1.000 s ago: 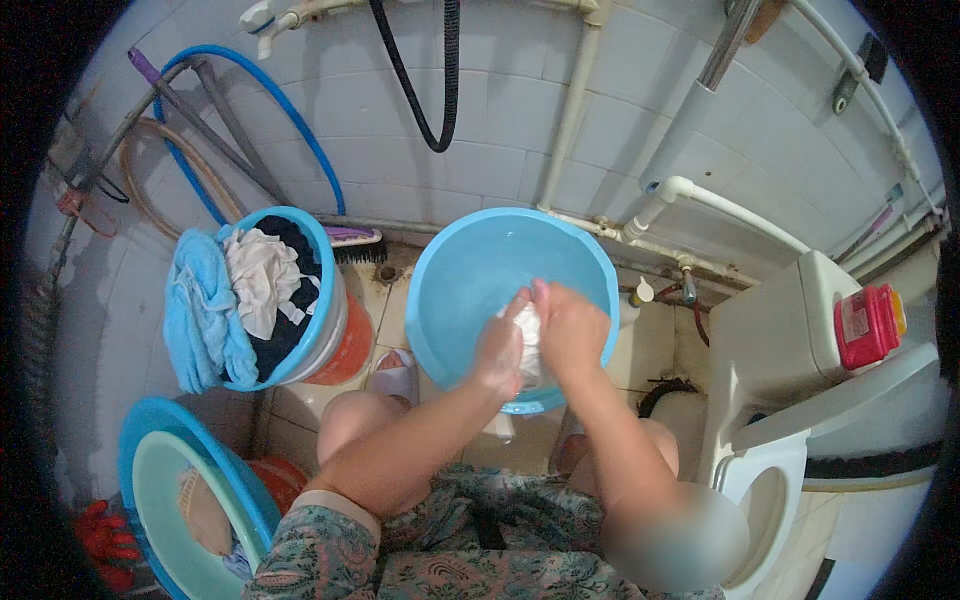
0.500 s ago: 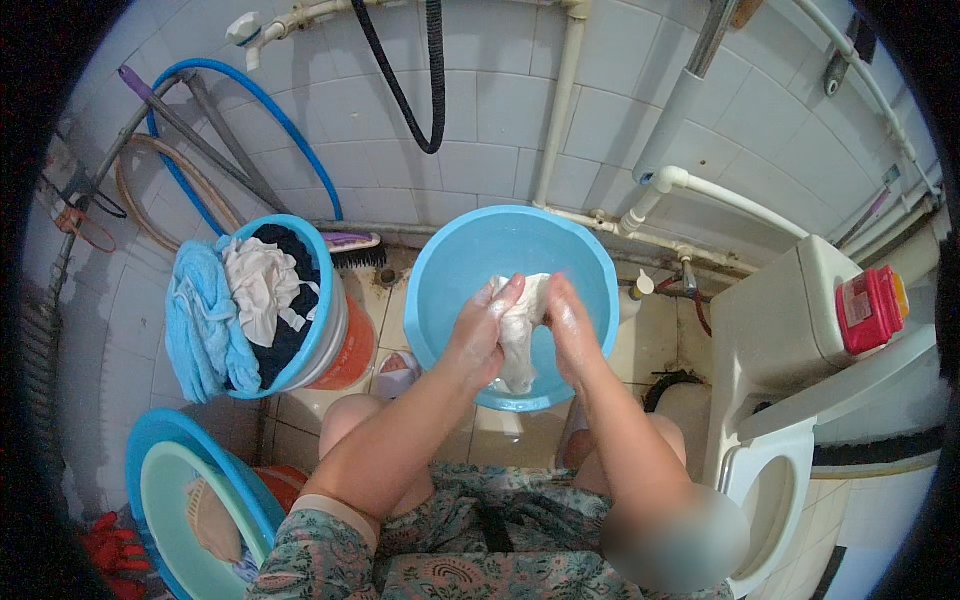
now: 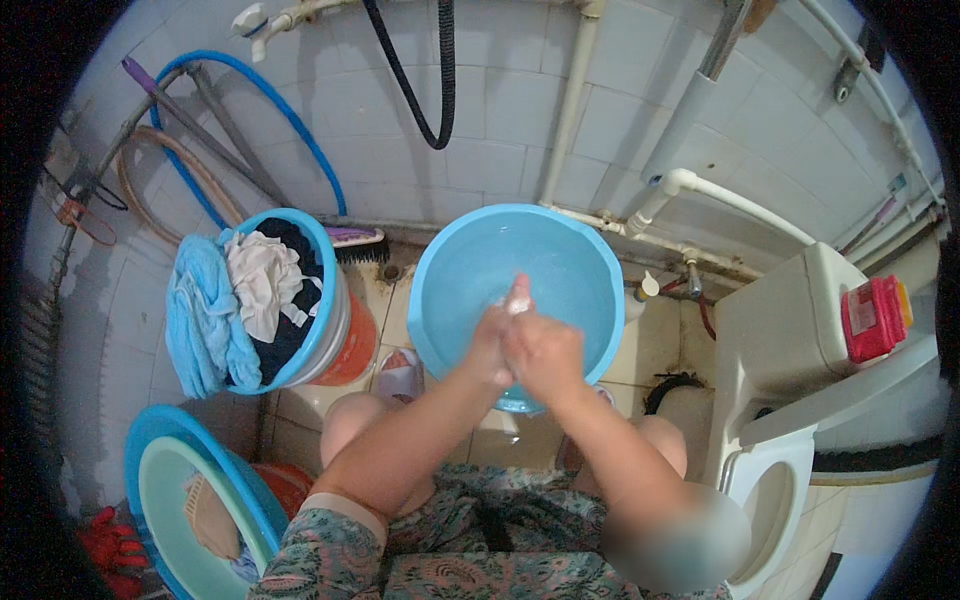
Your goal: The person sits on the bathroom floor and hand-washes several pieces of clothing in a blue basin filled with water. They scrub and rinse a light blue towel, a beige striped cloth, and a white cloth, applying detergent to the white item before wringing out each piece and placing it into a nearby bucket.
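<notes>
Over the near half of a light blue basin [image 3: 418, 300], my two hands are pressed together. Fingers of my left hand [image 3: 490, 345] are closed, with the thumb side pointing away from me. Against it, my right hand [image 3: 545, 350] is wrapped in a fist. Only a small bit of a wet white cloth [image 3: 517, 303] shows between them; my fingers hide the rest. Some blur covers both hands. Shallow water appears to lie in the basin, below the hands.
At left, a bucket [image 3: 335, 300] holds a blue towel [image 3: 205, 315], a pale garment [image 3: 265, 280] and dark cloth. Nested basins [image 3: 160, 480] with clothes stand nearer. A scrubbing brush [image 3: 360, 245] lies by the wall, a pump bottle [image 3: 640, 295] behind the basin. The toilet [image 3: 780, 440] is right.
My hands have come together and my right hand has turned over into a fist. The white cloth, earlier hanging down between them, is now mostly bunched out of sight.
</notes>
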The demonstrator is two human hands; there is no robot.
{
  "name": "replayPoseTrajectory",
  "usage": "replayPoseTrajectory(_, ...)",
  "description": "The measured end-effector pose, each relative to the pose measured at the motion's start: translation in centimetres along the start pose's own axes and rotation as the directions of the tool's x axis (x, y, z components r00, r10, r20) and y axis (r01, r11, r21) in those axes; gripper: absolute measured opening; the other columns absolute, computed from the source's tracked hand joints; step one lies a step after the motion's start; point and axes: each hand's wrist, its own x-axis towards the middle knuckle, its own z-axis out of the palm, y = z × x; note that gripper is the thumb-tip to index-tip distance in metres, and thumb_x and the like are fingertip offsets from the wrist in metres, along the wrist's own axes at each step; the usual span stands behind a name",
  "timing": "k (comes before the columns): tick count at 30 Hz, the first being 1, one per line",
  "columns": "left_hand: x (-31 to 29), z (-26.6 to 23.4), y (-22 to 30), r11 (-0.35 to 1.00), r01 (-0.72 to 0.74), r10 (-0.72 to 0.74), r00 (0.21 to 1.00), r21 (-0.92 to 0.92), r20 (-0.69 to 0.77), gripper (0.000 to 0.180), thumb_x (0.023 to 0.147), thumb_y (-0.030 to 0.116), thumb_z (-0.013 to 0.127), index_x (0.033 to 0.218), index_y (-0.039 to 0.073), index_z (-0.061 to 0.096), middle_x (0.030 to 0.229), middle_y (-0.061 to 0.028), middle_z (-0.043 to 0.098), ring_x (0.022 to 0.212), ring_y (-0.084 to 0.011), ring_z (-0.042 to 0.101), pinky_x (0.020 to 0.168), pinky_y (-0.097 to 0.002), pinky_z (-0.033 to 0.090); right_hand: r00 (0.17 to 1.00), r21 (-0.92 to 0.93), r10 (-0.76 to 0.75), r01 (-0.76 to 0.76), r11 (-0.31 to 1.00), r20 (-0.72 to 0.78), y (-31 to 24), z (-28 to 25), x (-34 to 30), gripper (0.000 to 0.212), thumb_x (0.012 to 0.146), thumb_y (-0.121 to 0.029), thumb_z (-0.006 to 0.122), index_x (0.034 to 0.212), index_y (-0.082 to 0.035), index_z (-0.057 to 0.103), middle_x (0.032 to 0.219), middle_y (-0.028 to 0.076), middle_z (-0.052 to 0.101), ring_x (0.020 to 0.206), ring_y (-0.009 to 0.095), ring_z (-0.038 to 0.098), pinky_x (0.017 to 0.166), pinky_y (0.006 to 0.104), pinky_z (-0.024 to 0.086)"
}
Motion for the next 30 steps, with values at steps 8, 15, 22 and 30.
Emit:
replayPoseTrajectory(8, -1.3, 2.3, 1.2, 0.979, 0.081, -0.038, 0.975, 0.189, -0.218, 0.036, 0.087, 0.038, 0.051, 0.102, 0.005, 0.054, 0.09, -0.0032, 0.057, 0.078, -0.0154, 0.057, 0.067, -0.028, 0.047, 0.988, -0.264, -0.097, 0.125, 0.956, 0.116, -1.6, -0.5, -0.5, 0.026, 0.084, -0.027, 0.05, 0.069, -0.008, 0.06, 0.062, 0.013, 0.058, 0.055, 0.032, 0.056, 0.051, 0.0424, 0.043)
replayPoseTrajectory(15, -2.3, 3.7, -0.7, 0.993, 0.075, -0.085, 0.991, -0.092, -0.105, 0.039, 0.089, 0.036, 0.047, 0.109, 0.002, 0.05, 0.098, -0.0071, 0.057, 0.084, -0.0165, 0.057, 0.074, -0.0295, 0.046, 0.911, 0.119, 0.402, -0.411, 0.904, 0.091, 4.0, -0.9, 1.9, 0.032, 0.087, -0.029, 0.05, 0.069, -0.003, 0.057, 0.065, 0.015, 0.058, 0.057, 0.028, 0.055, 0.053, 0.0363, 0.043)
replayPoseTrajectory(22, -1.8, 2.7, 1.1, 0.996, 0.054, -0.049, 0.996, 0.074, -0.07, 0.037, 0.09, 0.038, 0.045, 0.107, 0.005, 0.051, 0.1, -0.0076, 0.057, 0.086, -0.0173, 0.056, 0.074, -0.0313, 0.045, 0.996, 0.135, 0.091, -0.091, 0.987, 0.003, 0.3, -0.9, -0.1, 0.029, 0.087, -0.025, 0.049, 0.069, -0.004, 0.055, 0.065, 0.012, 0.058, 0.057, 0.028, 0.055, 0.052, 0.0351, 0.043)
replayPoseTrajectory(30, -2.8, 4.3, -0.8, 0.992, 0.126, -0.128, 0.988, -0.027, -0.089, 0.048, 0.084, 0.047, 0.052, 0.103, 0.004, 0.054, 0.096, -0.0043, 0.057, 0.087, -0.0149, 0.055, 0.074, -0.0323, 0.045, 0.992, -0.333, 0.129, -0.127, 0.934, -0.016, 1.0, -1.2, 1.6, 0.032, 0.086, -0.025, 0.048, 0.061, -0.009, 0.059, 0.061, 0.013, 0.058, 0.054, 0.03, 0.055, 0.048, 0.0405, 0.042)
